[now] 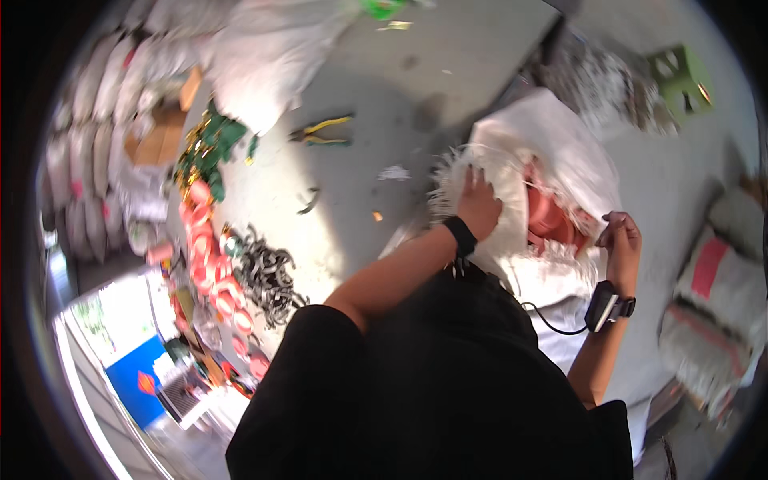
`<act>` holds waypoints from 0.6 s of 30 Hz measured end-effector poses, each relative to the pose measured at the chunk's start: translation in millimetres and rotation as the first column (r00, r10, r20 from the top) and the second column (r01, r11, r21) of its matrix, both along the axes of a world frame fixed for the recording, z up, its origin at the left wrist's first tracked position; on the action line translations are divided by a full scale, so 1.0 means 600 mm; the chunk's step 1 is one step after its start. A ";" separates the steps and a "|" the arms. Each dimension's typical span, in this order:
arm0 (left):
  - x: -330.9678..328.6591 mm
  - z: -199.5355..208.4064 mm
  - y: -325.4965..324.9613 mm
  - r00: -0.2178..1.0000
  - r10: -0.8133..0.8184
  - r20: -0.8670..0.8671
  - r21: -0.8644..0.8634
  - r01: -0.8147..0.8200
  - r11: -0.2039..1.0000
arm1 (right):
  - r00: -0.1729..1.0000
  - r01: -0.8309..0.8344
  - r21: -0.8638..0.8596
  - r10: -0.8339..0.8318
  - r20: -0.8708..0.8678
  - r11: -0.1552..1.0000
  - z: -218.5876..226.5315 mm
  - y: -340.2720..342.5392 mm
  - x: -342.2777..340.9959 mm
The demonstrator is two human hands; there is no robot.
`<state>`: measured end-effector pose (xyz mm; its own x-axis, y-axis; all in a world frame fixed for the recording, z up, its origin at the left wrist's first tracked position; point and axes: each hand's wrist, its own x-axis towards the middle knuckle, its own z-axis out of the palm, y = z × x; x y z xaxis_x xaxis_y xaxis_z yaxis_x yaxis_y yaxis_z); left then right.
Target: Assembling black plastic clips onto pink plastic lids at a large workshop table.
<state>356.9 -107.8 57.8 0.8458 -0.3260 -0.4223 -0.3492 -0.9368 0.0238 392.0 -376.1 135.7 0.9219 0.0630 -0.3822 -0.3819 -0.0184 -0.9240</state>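
Note:
A white woven sack [544, 120] with a frayed edge lies in front of me, its mouth spread apart. Inside it, reddish-orange pieces [548, 216] show through the opening; their exact kind I cannot make out. My left hand [480, 206] rests on the sack's left side, palm down, with fingers stretched over the fabric. On the opposite side, my right hand [622, 233] has its fingers closed on the sack's edge. Both wrists carry black bands, and a boxy device [606, 308] with a cable sits on the right one.
Pliers [322, 132] with yellow and green handles lie on the grey tabletop [360, 200]. Left of them are dark curved pieces [266, 276], red-pink round pieces [210, 264] and green-gold decorations [212, 148]. Stacked sacks [104, 96] line the left; more sacks [716, 276] stand right.

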 end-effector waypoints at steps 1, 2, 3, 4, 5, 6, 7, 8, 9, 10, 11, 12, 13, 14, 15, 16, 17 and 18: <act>-0.031 -0.002 0.019 0.998 0.053 0.019 0.022 -0.054 0.998 | 0.997 -0.069 -0.243 0.074 0.011 0.968 0.003 0.038 0.001; -0.064 0.003 0.038 0.989 0.093 0.118 -0.203 -0.067 0.977 | 0.973 -0.162 -0.410 0.214 0.084 0.898 -0.009 0.073 -0.002; -0.095 0.012 0.059 0.964 0.149 0.218 -0.416 -0.046 0.908 | 0.908 -0.251 -0.651 0.407 0.097 0.716 0.008 0.112 -0.005; -0.123 0.026 0.075 0.951 0.196 0.238 -0.407 -0.086 0.909 | 0.882 -0.312 -0.645 0.465 0.076 0.697 0.011 0.139 -0.012; -0.150 0.037 0.095 0.953 0.276 0.122 -0.526 -0.173 0.833 | 0.850 -0.376 -0.637 0.525 0.053 0.673 0.003 0.169 -0.020; -0.171 0.047 0.118 0.942 0.335 0.006 -0.633 -0.256 0.731 | 0.842 -0.460 -0.520 0.540 0.003 0.720 -0.008 0.197 -0.029; -0.200 0.051 0.149 0.920 0.391 0.024 -0.625 -0.291 0.724 | 0.823 -0.540 -0.386 0.566 -0.054 0.748 -0.029 0.231 -0.042; -0.233 0.054 0.183 0.865 0.491 -0.105 -0.614 -0.444 0.653 | 0.750 -0.635 -0.435 0.645 -0.150 0.638 -0.043 0.268 -0.056; -0.268 0.057 0.222 0.783 0.577 -0.233 -0.585 -0.587 0.560 | 0.648 -0.689 -0.417 0.762 0.012 0.593 -0.067 0.308 -0.079; -0.298 0.068 0.253 0.733 0.659 -0.169 -0.543 -0.627 0.559 | 0.541 -0.695 -0.517 0.837 0.081 0.499 -0.057 0.340 -0.100; -0.339 0.072 0.283 0.707 0.694 -0.135 -0.557 -0.634 0.537 | 0.460 -0.710 -0.567 0.885 0.076 0.418 -0.054 0.372 -0.127; -0.380 0.062 0.311 0.584 0.811 -0.022 -0.703 -0.586 0.402 | 0.390 -0.724 -0.575 0.914 0.114 0.381 -0.049 0.408 -0.148; -0.432 0.054 0.339 0.405 0.912 0.065 -0.819 -0.501 0.281 | 0.322 -0.781 -0.545 0.944 0.068 0.306 -0.059 0.448 -0.170; -0.473 0.046 0.363 0.310 0.950 0.025 -0.790 -0.577 0.209 | 0.261 -0.791 -0.574 0.965 -0.007 0.210 -0.093 0.470 -0.181; -0.515 0.042 0.383 0.211 0.977 -0.012 -0.757 -0.640 0.129 | 0.184 -0.812 -0.575 0.980 -0.082 0.104 -0.124 0.488 -0.190; -0.552 0.051 0.399 0.125 0.988 -0.091 -0.685 -0.728 0.029 | 0.095 -0.811 -0.585 0.988 -0.124 0.005 -0.161 0.500 -0.198; -0.587 0.059 0.410 0.038 0.985 -0.167 -0.604 -0.794 -0.072 | 0.035 -0.818 -0.574 0.993 -0.116 -0.038 -0.214 0.499 -0.200; -0.640 0.048 0.411 -0.002 0.991 -0.132 -0.676 -0.732 -0.091 | 0.074 -0.862 -0.505 0.978 -0.193 -0.034 -0.229 0.509 -0.218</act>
<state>-27.2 138.6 86.8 0.5247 0.8281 -0.1974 0.6698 -0.2584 0.6962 261.2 -70.4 -1.5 0.2054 0.8220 -0.5311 0.4506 -0.5612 -0.6943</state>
